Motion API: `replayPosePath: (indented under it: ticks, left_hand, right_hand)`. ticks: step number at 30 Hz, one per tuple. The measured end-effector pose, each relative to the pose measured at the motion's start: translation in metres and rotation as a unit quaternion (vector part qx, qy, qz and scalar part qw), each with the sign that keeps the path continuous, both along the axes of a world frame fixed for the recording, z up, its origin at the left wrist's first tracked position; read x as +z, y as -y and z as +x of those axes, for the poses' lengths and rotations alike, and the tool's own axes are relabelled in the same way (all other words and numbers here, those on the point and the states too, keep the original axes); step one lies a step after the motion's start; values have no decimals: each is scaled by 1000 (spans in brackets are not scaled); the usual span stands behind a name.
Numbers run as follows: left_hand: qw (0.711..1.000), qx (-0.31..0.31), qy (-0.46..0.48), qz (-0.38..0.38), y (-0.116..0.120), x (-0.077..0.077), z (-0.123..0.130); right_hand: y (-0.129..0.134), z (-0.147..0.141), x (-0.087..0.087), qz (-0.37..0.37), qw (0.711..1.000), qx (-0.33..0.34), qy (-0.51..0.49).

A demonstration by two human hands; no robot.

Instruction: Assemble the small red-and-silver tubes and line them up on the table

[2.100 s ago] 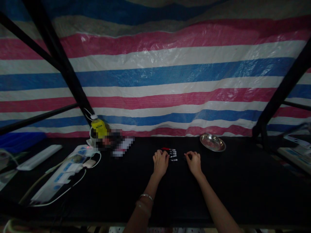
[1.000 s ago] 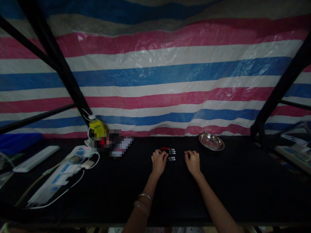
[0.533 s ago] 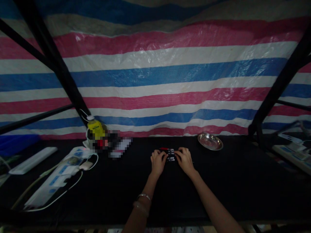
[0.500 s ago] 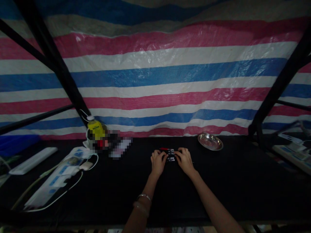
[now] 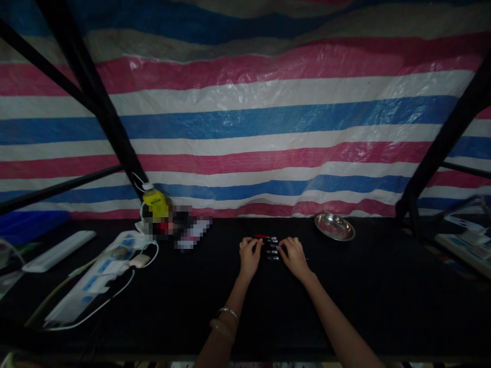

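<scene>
Several small black-and-silver pieces lie in a short column on the black table, too small and dark to name. At the column's far end is a slim red piece with a silver tip. My left hand is at the column's left side, thumb and fingers drawn together near the red piece; whatever they hold is hidden. On the right side, my right hand has its thumb and index finger closed at the silver end of one middle piece. A bracelet circles my left wrist.
A shiny metal dish stands at the back right. To the left are a yellow bottle, a blurred-out patch, a power strip with cords and a long white bar. Black frame posts and striped sheeting rise behind.
My hands have moved slightly apart, and more of the small pieces show between them, spaced out in a column. The whole view has shifted slightly.
</scene>
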State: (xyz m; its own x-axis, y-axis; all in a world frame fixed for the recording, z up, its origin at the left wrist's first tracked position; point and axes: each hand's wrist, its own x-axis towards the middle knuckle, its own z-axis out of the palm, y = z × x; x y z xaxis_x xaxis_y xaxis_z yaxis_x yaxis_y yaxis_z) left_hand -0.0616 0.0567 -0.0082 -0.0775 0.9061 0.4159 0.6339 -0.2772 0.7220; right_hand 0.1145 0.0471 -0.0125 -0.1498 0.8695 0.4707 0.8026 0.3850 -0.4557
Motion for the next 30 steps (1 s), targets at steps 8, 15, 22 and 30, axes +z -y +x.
replayPosePath:
  ticks: [8,15,22,30]
  left_hand:
    - [985,55,165,19,-9,-5,-7]
    - [977,57,206,23,-11,-9,-9]
    - [975,55,217,0,-12,-10,-10]
    - [967,45,252,-6,-8,-4,-6]
  right_hand:
    - [-4,1,0,26,930,-13,-366]
    - [-10,7,1,-141,669,32,-729]
    - [-4,11,12,-248,495,101,-826]
    - [-1,7,11,-269,518,113,-804]
